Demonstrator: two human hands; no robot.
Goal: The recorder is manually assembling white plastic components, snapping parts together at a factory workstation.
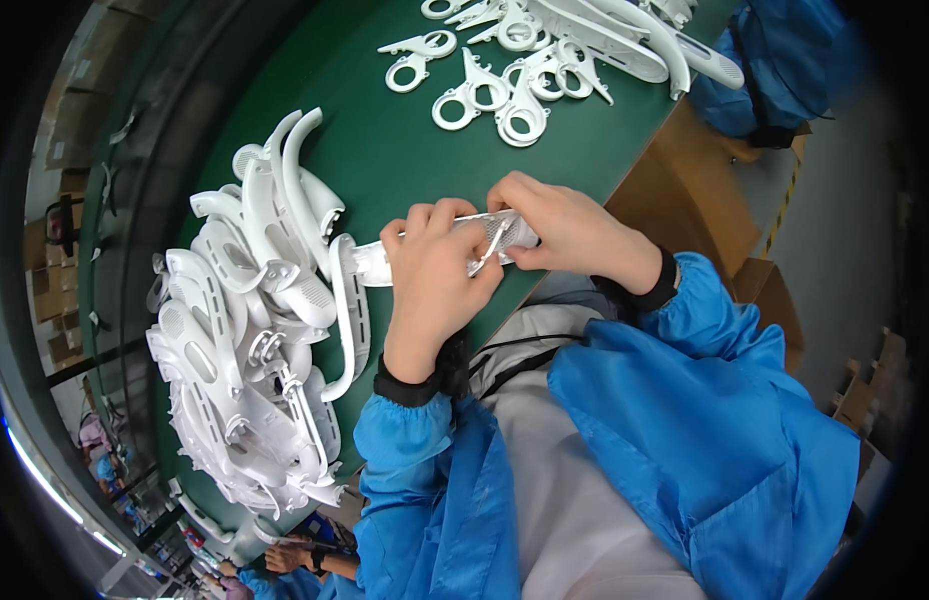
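Both hands work on a long white plastic housing with a perforated end, held over the near edge of the green table. My left hand lies across its middle, fingers curled over the far side and thumb toward the perforated end. With its thumb and fingers, my right hand pinches that end. A thin white plastic strip stands tilted over the perforated area between the hands. Whether the strip is attached there I cannot tell. My fingers cover much of the housing.
A large pile of white curved plastic shells lies on the left of the green table. Several white double-ring parts are scattered at the far side, beside long shells. Another person's hand shows at lower left. A cardboard box stands right of the table.
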